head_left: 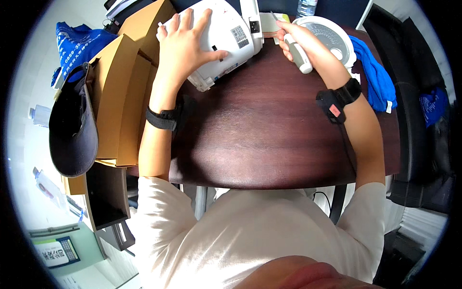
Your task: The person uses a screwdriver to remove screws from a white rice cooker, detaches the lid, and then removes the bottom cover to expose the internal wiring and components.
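My left hand (185, 48) lies with spread fingers on a white plastic appliance (228, 24), which rests tilted at the far side of the table. The appliance has a printed label, small dark slots and a raised column with a black power socket (254, 26). Closed around the grey and white handle of a screwdriver (298, 55) is my right hand (310, 41). The screwdriver's thin shaft points away, up and left, near the socket column but apart from it. Beside my right hand sits a round white part (339, 33) with a grey, perforated middle.
Cardboard boxes (118, 96) line the table's left side, with a dark cap (73, 125) and a blue printed cloth (84, 41) there. A blue cloth (378, 72) lies at the right edge. Behind stands a clear bottle (306, 8). The dark brown table (255, 125) spans the middle.
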Action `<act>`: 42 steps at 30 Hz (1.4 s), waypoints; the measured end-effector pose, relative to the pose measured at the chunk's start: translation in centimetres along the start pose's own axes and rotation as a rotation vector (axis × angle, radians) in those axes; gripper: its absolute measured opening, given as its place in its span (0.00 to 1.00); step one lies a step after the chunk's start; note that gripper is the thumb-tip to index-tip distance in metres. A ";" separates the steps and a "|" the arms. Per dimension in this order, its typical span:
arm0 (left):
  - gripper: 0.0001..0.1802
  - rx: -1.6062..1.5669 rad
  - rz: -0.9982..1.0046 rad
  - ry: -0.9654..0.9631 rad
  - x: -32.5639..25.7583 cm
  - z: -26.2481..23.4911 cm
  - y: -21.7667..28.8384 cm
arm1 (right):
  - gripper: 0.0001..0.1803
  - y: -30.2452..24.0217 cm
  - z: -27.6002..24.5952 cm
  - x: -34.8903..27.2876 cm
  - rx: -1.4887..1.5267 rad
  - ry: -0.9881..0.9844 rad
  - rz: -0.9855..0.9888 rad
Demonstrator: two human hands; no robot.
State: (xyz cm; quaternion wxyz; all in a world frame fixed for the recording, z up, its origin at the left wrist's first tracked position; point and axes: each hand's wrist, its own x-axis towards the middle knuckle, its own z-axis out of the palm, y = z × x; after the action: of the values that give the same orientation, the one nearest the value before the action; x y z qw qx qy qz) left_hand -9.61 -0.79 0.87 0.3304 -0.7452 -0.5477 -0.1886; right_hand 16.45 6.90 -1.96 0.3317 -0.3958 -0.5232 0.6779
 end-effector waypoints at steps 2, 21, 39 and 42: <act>0.51 -0.042 0.009 0.003 0.1 0.1 0.1 | 0.24 1.4 -1.3 0.8 -0.065 0.059 -0.036; 0.62 0.068 0.041 -0.074 -2.6 -2.1 0.5 | 0.39 4.8 -6.1 3.4 -0.808 0.453 -0.262; 0.61 0.063 0.004 -0.052 -4.0 -2.4 1.6 | 0.22 7.3 -4.5 3.2 -0.560 0.371 0.091; 0.61 0.053 0.017 -0.042 -3.8 -2.1 1.4 | 0.21 6.6 -3.6 2.7 -0.467 0.438 0.034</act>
State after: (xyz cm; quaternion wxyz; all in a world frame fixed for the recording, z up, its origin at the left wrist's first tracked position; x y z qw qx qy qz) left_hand -9.42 -5.20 -0.46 0.3399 -0.7445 -0.5531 -0.1555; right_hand 18.15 9.35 -9.36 0.3251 -0.6065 -0.5742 0.4437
